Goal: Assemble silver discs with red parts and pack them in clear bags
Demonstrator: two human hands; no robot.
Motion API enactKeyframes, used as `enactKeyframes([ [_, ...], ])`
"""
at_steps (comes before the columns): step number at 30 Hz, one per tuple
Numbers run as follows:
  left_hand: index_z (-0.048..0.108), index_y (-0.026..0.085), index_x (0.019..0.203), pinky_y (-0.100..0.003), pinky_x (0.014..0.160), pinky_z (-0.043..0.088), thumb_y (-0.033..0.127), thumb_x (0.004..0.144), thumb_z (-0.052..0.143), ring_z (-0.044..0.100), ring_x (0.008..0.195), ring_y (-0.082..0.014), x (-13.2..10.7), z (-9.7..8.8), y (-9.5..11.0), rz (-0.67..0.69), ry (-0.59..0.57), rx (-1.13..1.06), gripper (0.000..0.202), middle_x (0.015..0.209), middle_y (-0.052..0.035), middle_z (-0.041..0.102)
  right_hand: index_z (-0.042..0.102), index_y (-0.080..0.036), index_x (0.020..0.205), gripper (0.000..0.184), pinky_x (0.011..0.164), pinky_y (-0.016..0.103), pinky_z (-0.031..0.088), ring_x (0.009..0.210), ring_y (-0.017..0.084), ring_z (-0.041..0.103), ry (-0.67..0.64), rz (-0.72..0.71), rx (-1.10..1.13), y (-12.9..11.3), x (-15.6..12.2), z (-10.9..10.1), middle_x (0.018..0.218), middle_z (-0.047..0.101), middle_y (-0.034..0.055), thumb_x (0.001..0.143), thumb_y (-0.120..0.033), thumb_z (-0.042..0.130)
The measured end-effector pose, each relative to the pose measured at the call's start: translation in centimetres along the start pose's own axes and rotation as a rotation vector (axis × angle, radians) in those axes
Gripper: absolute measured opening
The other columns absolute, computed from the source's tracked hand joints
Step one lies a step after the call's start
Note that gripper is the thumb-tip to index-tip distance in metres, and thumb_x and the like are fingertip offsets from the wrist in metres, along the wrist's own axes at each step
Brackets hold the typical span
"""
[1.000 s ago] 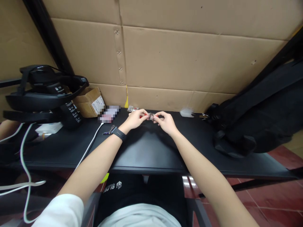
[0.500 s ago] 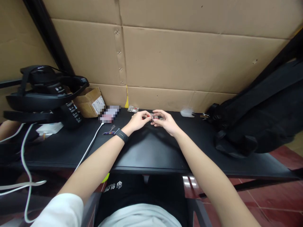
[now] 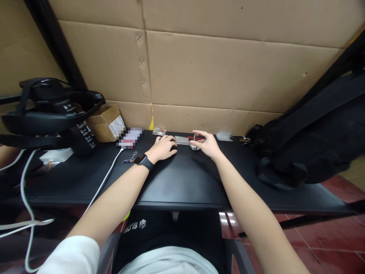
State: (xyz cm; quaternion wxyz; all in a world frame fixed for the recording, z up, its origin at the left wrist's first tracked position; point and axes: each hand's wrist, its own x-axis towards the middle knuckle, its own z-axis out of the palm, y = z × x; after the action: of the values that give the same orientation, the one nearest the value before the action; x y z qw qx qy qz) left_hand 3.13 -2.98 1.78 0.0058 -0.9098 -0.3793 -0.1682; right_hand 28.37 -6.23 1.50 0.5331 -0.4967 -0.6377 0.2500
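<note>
Resting palm-down on the worktop (image 3: pixel 185 179), left hand (image 3: pixel 164 147): grip slack, fingers loosely curled, nothing visible in it. Clear packet (image 3: pixel 181 140) lies just beside its fingertips at 2 o'clock. Right hand (image 3: pixel 207 144): grip partly open, index stretched out, fingertips at a small red-and-metal part (image 3: pixel 194 144) on the worktop at the hand's 9 o'clock; can't tell if it's pinched. Part sits just beside the packet, between both hands. Keychain (image 3: pixel 129 159) and white cable (image 3: pixel 105 179) at 8–9 o'clock of the left hand, cardboard box (image 3: pixel 107 122) at 10, black bag (image 3: pixel 313 140) well apart at 3 o'clock.
</note>
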Motion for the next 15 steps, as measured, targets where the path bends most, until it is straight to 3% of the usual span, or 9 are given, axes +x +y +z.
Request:
enactKeyframes([
  [7, 0.055, 0.024, 0.148, -0.053, 0.113, 0.037, 0.037, 0.098, 0.056, 0.043, 0.144, -0.0320, 0.5, 1.0, -0.4, -0.022, -0.045, 0.089, 0.052, 0.159, -0.0106, 0.051, 0.075, -0.020, 0.122, 0.062, 0.077, 0.034, 0.057, 0.071, 0.013, 0.062, 0.016, 0.033, -0.090, 0.4, 0.3, -0.9, 0.108, 0.068, 0.0063, 0.066, -0.043, 0.086],
  [15, 0.041, 0.022, 0.158, -0.050, 0.119, 0.030, 0.027, 0.100, 0.048, 0.042, 0.150, -0.0286, 0.7, 0.4, -0.2, -0.018, 0.199, 0.037, 0.059, 0.165, -0.0119, 0.042, 0.075, -0.019, 0.119, 0.058, 0.076, 0.033, 0.055, 0.078, 0.016, 0.062, 0.091, 0.006, -0.092, 0.5, 0.6, -1.7, 0.103, 0.069, 0.0059, 0.066, -0.044, 0.084],
])
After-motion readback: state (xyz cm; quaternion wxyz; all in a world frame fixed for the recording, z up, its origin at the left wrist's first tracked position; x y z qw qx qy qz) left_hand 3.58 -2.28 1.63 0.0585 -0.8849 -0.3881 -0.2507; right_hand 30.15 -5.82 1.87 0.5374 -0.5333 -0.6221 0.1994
